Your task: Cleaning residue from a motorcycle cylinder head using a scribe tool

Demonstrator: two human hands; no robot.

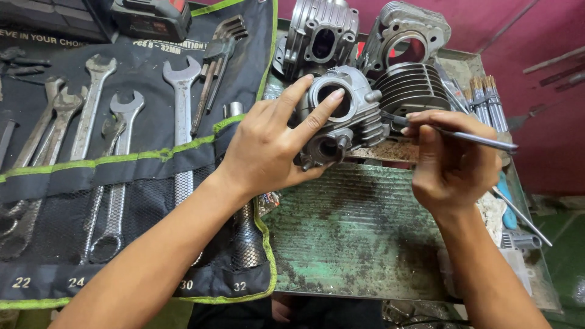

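The left hand (268, 143) grips a ribbed grey metal engine part (341, 119), fingertips pressed on its round opening, holding it above a worn, rusty green metal tabletop (353, 231). The right hand (451, 161) pinches a thin metal rod (463, 137), its tip at the part's side. Similar finned castings (365, 36) stand behind. To the left, dull steel wrenches (122, 158) sit in a black fabric tool roll (61, 183) with green edging.
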